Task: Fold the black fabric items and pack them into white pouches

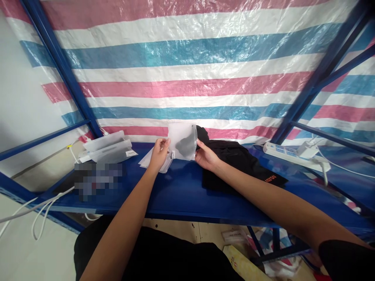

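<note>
A frosted zip bag (pixel 183 141) is held up above the blue shelf, its zip edge toward the right; a dark shape shows through it. My right hand (pixel 207 155) grips the zip side between thumb and fingers. At the opposite edge, my left hand (pixel 159 152) is closed in a pinch on the bag. Just below the left hand lies a small stack of flat clear bags (pixel 145 159), partly covered by that hand. Black folded cloth (pixel 234 156) with orange lettering lies behind and under my right forearm.
The blue metal shelf (pixel 175 199) has upright posts at both sides. On the left stand white translucent sleeves (pixel 113 147) beside cables and a blurred patch. A white power strip (pixel 293 155) with plugs lies at right. Striped plastic sheeting (pixel 187 86) hangs behind.
</note>
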The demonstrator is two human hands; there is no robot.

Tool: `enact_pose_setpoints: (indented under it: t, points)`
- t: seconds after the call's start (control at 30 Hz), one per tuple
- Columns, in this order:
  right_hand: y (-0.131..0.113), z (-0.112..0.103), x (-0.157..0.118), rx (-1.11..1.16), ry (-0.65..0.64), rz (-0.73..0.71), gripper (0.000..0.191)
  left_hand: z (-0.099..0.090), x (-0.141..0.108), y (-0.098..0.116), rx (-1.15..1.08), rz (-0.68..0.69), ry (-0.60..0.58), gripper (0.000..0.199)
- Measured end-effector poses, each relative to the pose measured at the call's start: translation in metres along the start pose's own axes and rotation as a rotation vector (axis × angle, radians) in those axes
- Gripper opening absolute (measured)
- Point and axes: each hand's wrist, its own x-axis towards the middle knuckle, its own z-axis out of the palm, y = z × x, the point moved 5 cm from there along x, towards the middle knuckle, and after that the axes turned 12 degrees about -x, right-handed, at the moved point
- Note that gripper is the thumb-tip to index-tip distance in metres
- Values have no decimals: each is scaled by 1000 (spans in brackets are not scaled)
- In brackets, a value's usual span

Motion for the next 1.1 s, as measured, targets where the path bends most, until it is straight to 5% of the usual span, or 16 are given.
enact_pose_setpoints:
  t: [0.2, 0.37, 0.5, 0.67, 0.8, 0.93, 1.1]
  points:
    - [5, 1, 1, -5, -40, 19, 35, 1, -4, -4, 202, -16, -127, 48]
    - [0, -4, 4, 6, 53, -50, 34, -11, 3, 0, 298, 108, -2, 41]
    - [-12, -20, 7, 45, 153, -91, 39, -39, 9, 4, 322, 180, 208, 46]
    - [-8, -11, -2, -41, -78, 3, 40, -58, 14, -11, -71, 53, 385, 48]
    - [10, 10, -13, -155, -241, 69, 40, -37, 15, -15, -290, -74, 259, 57]
    - [15, 12, -13, -205, -137, 29, 37, -19, 9, -12, -268, -179, 50, 69]
    - [13, 2, -8, -196, -28, 17, 38, -16, 3, -1, -218, -102, -71, 107]
